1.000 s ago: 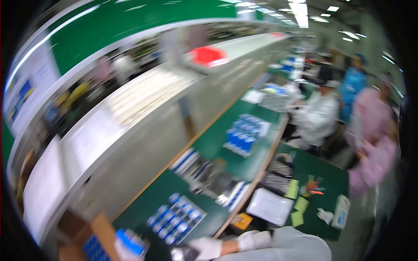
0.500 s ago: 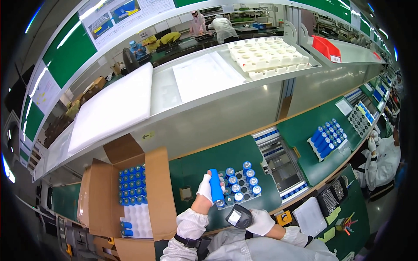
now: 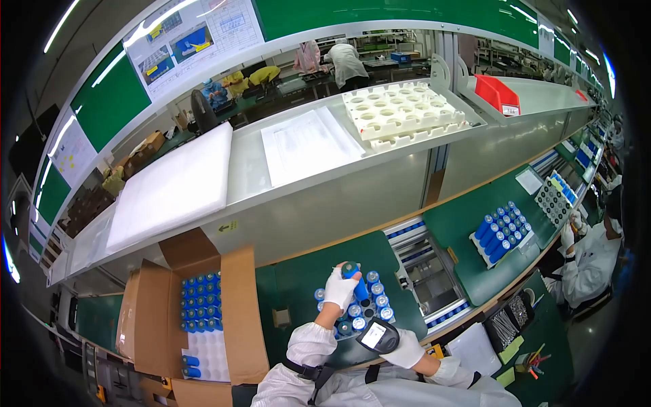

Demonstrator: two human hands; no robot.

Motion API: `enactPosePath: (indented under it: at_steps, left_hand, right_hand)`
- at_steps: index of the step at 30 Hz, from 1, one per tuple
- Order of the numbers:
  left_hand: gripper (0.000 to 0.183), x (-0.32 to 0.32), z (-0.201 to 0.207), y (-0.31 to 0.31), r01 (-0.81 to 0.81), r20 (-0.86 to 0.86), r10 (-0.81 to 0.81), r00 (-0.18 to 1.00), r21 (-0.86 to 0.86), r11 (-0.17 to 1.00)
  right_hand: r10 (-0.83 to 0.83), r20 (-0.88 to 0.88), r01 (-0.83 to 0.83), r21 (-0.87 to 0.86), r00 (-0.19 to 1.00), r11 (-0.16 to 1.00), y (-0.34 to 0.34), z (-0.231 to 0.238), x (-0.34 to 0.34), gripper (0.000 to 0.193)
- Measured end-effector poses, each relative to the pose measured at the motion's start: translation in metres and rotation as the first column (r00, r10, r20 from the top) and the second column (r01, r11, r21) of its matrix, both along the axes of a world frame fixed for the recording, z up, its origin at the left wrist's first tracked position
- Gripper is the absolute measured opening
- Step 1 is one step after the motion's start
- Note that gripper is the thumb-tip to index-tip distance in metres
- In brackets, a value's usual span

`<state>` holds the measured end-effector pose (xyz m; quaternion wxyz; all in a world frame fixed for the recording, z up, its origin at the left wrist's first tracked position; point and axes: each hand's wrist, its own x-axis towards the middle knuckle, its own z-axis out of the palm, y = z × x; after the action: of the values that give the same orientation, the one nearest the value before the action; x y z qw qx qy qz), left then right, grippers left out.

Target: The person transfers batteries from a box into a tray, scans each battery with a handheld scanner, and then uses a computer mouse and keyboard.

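My left hand (image 3: 339, 289), in a white glove, is wrapped round a blue cylindrical battery cell (image 3: 361, 289). That cell is held nearly upright over a holder with several blue cells (image 3: 380, 300) standing in it on the green bench. The glove covers part of the holder, so whether the held cell sits in a hole cannot be made out. My right hand (image 3: 405, 349), also gloved, grips a black handheld scanner (image 3: 377, 336) with a pale screen, just on the near side of the holder.
An open cardboard box (image 3: 239, 312) with more blue cells stands at the left. Right of the bench mat runs a roller conveyor (image 3: 434, 271). Beyond it is another filled cell holder (image 3: 502, 234). A shelf above carries white trays (image 3: 400, 112) and a red bin (image 3: 497, 95). A co-worker (image 3: 593, 254) sits at far right.
My left hand has carried the cell to the right over the holder and turned its top end up and away. The scanner stays in my right hand, its screen now facing up more. The whole view has shifted slightly.
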<state>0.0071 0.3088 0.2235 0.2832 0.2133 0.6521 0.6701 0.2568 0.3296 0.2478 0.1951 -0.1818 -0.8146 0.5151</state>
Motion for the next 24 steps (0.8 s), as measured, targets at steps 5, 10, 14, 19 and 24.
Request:
enactPosePath:
  at_steps: [5,10,14,19,24]
  left_hand:
    - [0.048,0.002,-0.007,0.008,0.029,-0.335,-0.141,0.932,-0.318,0.948]
    - [0.049,-0.001,-0.037,0.014,-0.150,-0.683,-0.417,0.600,-0.608,0.780]
    - [0.047,0.002,-0.047,0.018,-0.179,-0.627,-0.467,0.623,-0.696,0.695]
    - [0.046,0.006,-0.036,0.021,-0.173,-0.562,-0.545,0.622,-0.778,0.605]
    - [0.046,0.003,-0.037,0.027,-0.205,-0.546,-0.549,0.633,-0.802,0.561]
  right_hand:
    - [-0.038,0.015,0.038,0.006,0.999,0.999,0.008,-0.019,0.007,0.032]
    - [-0.028,0.031,0.028,0.003,0.999,1.000,0.019,-0.018,0.009,0.027]
    - [-0.056,0.033,0.057,-0.039,0.998,0.998,0.024,-0.024,0.010,0.026]
    - [-0.073,0.037,0.075,-0.070,0.997,0.995,0.032,-0.033,0.010,0.027]
    - [-0.094,0.072,0.102,-0.121,0.993,0.987,0.032,-0.024,0.008,0.029]
